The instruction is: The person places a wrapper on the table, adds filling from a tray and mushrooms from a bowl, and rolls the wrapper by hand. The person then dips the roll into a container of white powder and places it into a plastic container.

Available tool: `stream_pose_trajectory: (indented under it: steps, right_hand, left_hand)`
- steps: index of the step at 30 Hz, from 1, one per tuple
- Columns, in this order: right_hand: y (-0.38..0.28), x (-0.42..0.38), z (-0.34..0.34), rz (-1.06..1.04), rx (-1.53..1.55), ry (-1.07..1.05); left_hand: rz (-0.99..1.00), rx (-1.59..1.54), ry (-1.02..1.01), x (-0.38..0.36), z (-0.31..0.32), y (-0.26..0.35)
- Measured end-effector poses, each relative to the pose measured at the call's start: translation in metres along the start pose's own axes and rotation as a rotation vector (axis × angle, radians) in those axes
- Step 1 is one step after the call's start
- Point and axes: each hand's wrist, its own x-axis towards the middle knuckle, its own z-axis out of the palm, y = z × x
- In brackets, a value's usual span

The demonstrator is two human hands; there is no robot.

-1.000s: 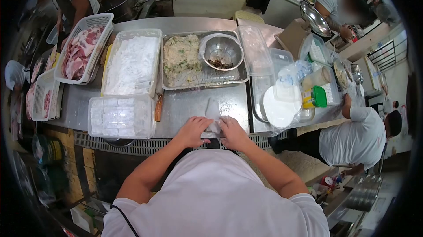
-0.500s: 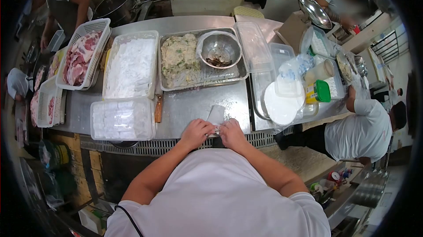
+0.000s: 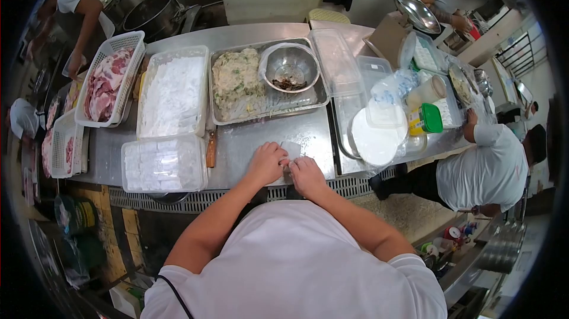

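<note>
At mid-frame we see a whitish wrapper and a silvery-grey worktop; upper centre, a beige mixture flecked green; upper left, red meat marbled white; right of centre, a yellow tub with a green lid.

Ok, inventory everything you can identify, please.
Sheet: 1, white, front centre
Tray: 1, silver, centre
Mixture: 1 heap, beige, tray's left
Bowl: 1, silver, tray's right
Open tub: 1, whitish, left of tray
Lidded box: 1, clear, in front of tub
Handle: 1, brown, beside box
Baskets: at least 2, white, left
Raw meat: several, pinkish, baskets
Green-lidded tub: 1, yellow, right
Containers: several, clear, right
People: 3+, white shirts, both sides
Left hand: 1, bare, centre
Right hand: 1, bare, centre
</note>
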Motion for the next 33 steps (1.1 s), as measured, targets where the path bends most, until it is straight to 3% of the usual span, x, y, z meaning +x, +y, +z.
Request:
stream_pose_trajectory:
  steps: [1, 4, 7, 12, 16, 19, 24, 30, 33]
  right_hand:
    - [0.001, 0.001, 0.0, 0.007, 0.004, -0.029]
    - [0.003, 0.001, -0.001, 0.033, 0.014, -0.081]
    - [0.004, 0.003, 0.001, 0.054, 0.038, -0.058]
    - [0.011, 0.009, 0.003, 0.193, 0.107, -0.111]
    - [0.013, 0.013, 0.007, 0.191, 0.073, -0.018]
    - [0.016, 0.014, 0.008, 0.213, 0.063, -0.049]
    - [0.011, 0.014, -0.001, 0.208, 0.085, -0.024]
    - [0.015, 0.024, -0.018, 0.242, 0.147, -0.257]
    - [0.022, 0.026, -0.015, 0.159, 0.099, -0.33]
  left_hand:
    - [0.072, -0.03, 0.046, -0.001, -0.004, -0.003]
    - [0.203, -0.042, -0.088, -0.011, -0.021, -0.003]
    - [0.232, -0.057, -0.046, -0.012, -0.014, -0.011]
    - [0.137, -0.086, 0.012, 0.0, 0.003, -0.021]
    - [0.066, -0.052, -0.019, 0.008, 0.003, -0.027]
    - [0.158, -0.08, 0.116, 0.005, 0.006, -0.023]
    - [0.22, 0.003, 0.038, -0.005, 0.002, -0.026]
    - [0.159, -0.004, 0.029, -0.022, 0.007, -0.023]
    - [0.118, -0.012, 0.034, -0.029, 0.003, -0.014]
